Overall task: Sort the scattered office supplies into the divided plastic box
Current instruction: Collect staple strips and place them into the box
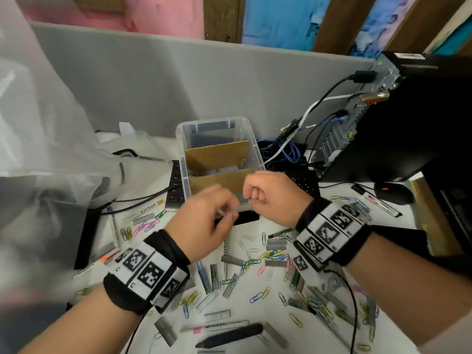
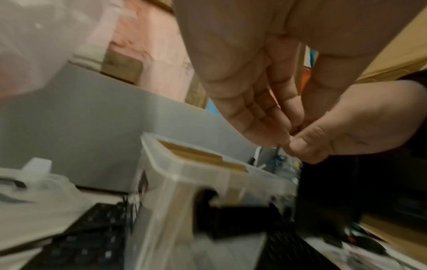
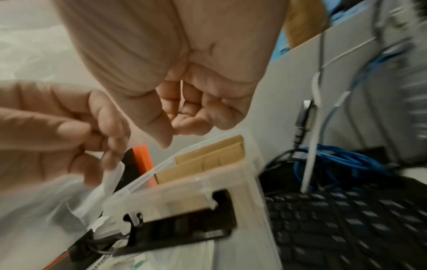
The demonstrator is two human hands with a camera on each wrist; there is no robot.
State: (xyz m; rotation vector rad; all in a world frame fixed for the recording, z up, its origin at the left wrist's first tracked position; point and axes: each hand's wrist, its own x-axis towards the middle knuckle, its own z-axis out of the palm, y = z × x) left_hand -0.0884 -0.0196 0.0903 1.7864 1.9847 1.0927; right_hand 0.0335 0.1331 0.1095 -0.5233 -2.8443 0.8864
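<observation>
While both hands hover mid-frame, left hand (image 1: 204, 221) fingers loosely curled, right hand (image 1: 270, 198) fisted; contents blurred, can't tell. Clear divided box (image 1: 252, 146) just above them at center. White desk (image 1: 255, 302), lower frame, littered with paper clips (image 1: 258, 297); grey partition (image 1: 153, 80) upper frame.

Black keyboard (image 1: 176, 183) at tabletop's middle, partly under other items; black computer tower (image 1: 419, 118) at right edge, blue and white cables (image 1: 293, 146) trailing from it; black mouse (image 1: 393, 192) near right edge; crumpled clear plastic bag (image 1: 51, 139) at left edge.
</observation>
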